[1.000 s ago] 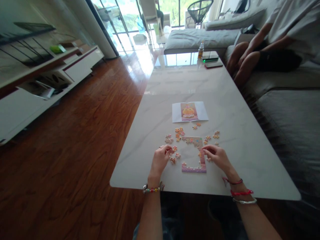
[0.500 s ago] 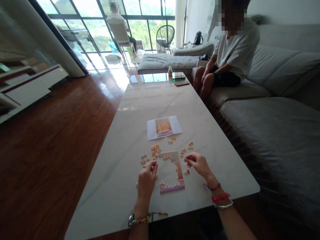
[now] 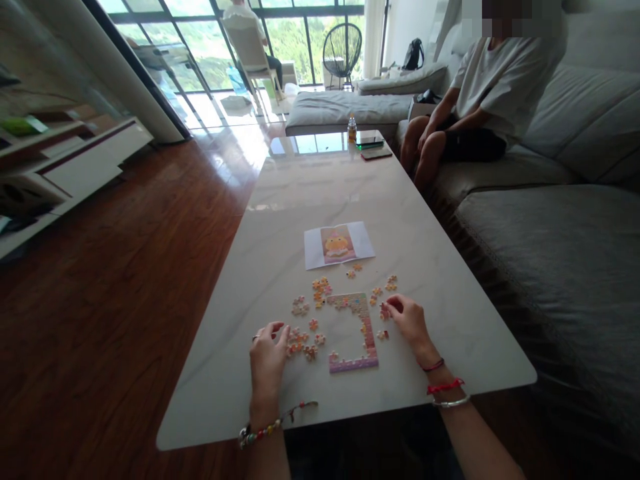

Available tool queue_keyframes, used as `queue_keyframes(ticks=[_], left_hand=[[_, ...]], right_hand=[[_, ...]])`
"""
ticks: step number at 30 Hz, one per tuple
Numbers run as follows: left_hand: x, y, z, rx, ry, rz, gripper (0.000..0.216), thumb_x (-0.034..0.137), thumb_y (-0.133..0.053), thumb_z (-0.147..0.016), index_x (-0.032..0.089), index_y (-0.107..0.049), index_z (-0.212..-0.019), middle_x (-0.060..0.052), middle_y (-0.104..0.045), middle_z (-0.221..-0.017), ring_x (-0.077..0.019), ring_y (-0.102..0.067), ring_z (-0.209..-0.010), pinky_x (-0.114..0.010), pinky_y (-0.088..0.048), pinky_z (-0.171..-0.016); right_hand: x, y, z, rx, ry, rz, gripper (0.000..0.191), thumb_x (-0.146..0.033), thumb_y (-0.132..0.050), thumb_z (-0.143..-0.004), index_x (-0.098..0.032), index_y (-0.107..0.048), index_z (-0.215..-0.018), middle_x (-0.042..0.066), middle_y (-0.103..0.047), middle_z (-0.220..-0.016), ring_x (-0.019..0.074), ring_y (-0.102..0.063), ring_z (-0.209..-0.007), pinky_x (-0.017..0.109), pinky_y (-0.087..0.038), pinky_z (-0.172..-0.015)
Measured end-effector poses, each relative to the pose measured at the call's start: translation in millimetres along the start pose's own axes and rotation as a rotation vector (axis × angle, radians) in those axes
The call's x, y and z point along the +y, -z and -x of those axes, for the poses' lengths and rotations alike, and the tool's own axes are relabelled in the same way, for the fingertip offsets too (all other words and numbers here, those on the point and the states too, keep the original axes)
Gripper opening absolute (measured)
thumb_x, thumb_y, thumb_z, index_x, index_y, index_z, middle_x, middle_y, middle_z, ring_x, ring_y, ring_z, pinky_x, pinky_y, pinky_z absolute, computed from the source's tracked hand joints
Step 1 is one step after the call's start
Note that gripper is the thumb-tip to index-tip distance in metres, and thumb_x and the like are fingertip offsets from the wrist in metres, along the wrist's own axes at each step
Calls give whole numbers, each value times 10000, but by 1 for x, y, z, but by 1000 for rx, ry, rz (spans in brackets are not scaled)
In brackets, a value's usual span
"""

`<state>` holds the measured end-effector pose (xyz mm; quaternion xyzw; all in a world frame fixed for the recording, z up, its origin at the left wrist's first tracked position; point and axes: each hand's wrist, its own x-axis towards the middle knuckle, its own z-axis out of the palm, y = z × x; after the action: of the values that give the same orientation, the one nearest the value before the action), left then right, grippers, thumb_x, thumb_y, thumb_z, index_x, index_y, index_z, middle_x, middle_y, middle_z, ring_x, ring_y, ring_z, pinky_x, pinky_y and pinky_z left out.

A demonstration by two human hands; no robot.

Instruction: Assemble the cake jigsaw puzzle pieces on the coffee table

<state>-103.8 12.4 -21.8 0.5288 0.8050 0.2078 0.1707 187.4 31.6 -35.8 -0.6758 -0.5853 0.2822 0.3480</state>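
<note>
Held left hand (image 3: 267,358) and right hand (image 3: 409,325) by loose pieces (image 3: 384,311), with grips indiscernible; risked breaking joined border (image 3: 369,341) by brushing.

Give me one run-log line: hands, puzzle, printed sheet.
left hand: beside loose pieces | right hand: at pinkish pieces, grip unclear | puzzle border: left side open | printed sheet: beyond border
</note>
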Motion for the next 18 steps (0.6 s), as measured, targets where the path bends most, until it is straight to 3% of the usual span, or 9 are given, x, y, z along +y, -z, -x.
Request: queue_keyframes(ticks=[3, 8, 11, 15, 18], left_hand=[[-3, 1, 0, -45, 30, 26, 313, 396, -444, -714, 152, -599, -835, -75, -624, -823, -183, -584, -756, -298, -440, -719], [-9, -2, -1, -101, 40, 64, 302, 395, -471, -704, 159, -596, -846, -65, -632, -813, -170, -589, -738, -275, -444, -694], [-10, -3, -1, -124, 49, 76, 301, 390, -486, -698, 154, -595, -850, -66, -633, -811, -168, -589, -731, -272, -445, -687], [-11, -2, 0, -140, 33, 98, 290, 374, -482, -716, 150, -589, -866, -64, -628, -792, -157, -585, -708, -268, -444, -691], [-10, 0, 1, -131, 19, 91, 267, 356, -489, -720, 151, -592, -857, -62, -626, -789, -150, -579, -697, -267, -444, -693]], right_hand=[[3, -2, -1, 45, -14, -18, 148, -302, -508, -747, -179, -582, -713, 44, -624, -700, 161, -570, -650, 267, -431, -628], [10, -10, -1, 129, 109, 205, 155, -236, -473, -761, -166, -592, -690, 59, -586, -726, 172, -548, -679, 282, -419, -640], [10, -14, -1, 140, 162, 259, 172, -221, -453, -781, -162, -615, -777, 67, -562, -782, 167, -546, -690, 284, -432, -652], [5, -21, -3, 82, 274, 309, 251, -219, -443, -799, -197, -597, -996, 81, -532, -935, 178, -545, -782, 302, -443, -714], [2, -26, -4, 16, 303, 369, 236, -217, -470, -789, -202, -602, -984, 89, -519, -980, 198, -527, -848, 327, -430, -762]])
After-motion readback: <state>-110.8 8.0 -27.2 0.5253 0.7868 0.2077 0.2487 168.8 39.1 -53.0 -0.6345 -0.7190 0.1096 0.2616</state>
